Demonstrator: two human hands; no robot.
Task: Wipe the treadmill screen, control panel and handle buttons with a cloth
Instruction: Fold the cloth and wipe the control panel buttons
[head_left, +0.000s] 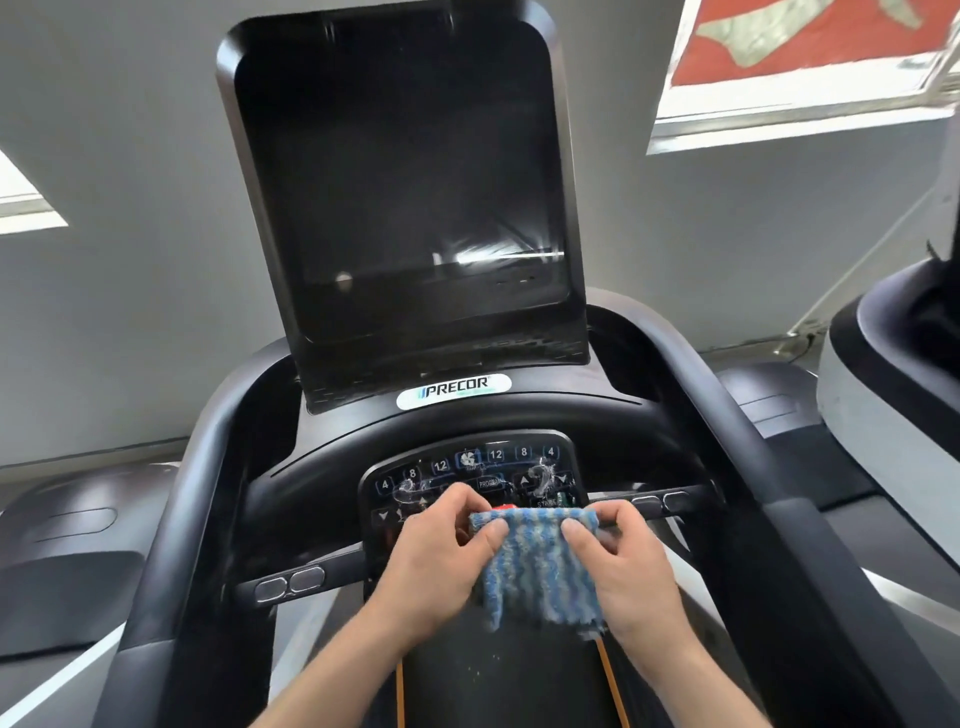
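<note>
A: What are the hands doing?
B: The left hand (436, 551) and right hand (631, 558) each pinch a top corner of the blue striped cloth (540, 566), which hangs between them

A: And where is it?
B: Just in front of the control panel (467, 467), below the dark screen (405, 176), between the handle buttons (291, 583)
</note>
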